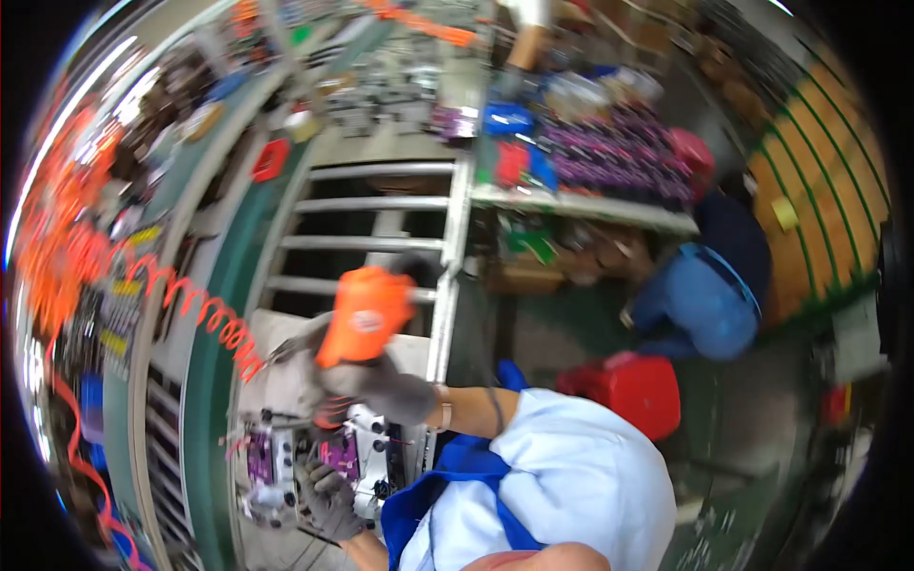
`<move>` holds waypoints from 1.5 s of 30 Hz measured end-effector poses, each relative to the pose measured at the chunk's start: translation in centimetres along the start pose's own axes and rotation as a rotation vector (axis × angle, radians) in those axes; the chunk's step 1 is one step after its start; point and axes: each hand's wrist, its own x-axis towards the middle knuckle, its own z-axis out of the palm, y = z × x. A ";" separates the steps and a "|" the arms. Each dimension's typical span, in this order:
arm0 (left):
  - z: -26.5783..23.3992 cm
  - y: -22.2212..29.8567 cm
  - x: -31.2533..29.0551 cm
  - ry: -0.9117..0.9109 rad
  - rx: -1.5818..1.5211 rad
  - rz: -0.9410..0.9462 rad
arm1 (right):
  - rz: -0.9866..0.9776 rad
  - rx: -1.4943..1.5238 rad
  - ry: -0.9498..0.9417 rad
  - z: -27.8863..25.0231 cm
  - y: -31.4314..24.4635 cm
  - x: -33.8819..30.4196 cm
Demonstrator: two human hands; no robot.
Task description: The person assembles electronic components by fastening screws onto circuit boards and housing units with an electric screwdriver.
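Observation:
In my gloved right hand [386,388] is an orange power driver [367,314], blurred by motion and held above the workbench; the fingers wrap round it. A red-orange coiled air hose [214,324] runs from the left toward it. Below, my gloved left hand [328,500] rests with bent fingers at the edge of white units with purple plates. What lies under those fingertips is hidden. One such unit [259,457] sits left of the hand, and a second purple plate [340,459] shows just above it. Black knobs and thin wires stick out from the units.
A metal roller frame [371,205] extends beyond the bench. At the far right a table [590,211] bears many purple-and-black parts, near a bending person [709,295] in blue. A red stool [624,390] stands by my right side. Orange hoses hang at far left.

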 end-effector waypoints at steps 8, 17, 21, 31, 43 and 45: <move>3.5 -1.3 -0.1 -0.096 0.262 0.119 | 0.098 -0.193 -0.598 -1.8 -5.9 0.8; 11.3 -0.8 4.0 -0.175 0.411 0.148 | -0.360 -0.067 -0.723 -3.0 -4.3 4.2; 11.7 -0.3 3.6 -0.174 0.511 0.134 | -0.644 -0.389 -0.910 -0.2 -5.6 12.3; 3.3 1.9 1.7 -0.142 0.243 -0.007 | -0.833 -0.729 -0.176 0.2 -1.9 23.6; -0.8 1.1 -2.0 -0.166 0.096 0.055 | -0.857 -0.672 -0.122 1.0 2.5 30.3; -1.0 1.0 -1.9 -0.151 0.094 0.059 | -0.813 -0.651 -0.125 0.0 3.2 30.1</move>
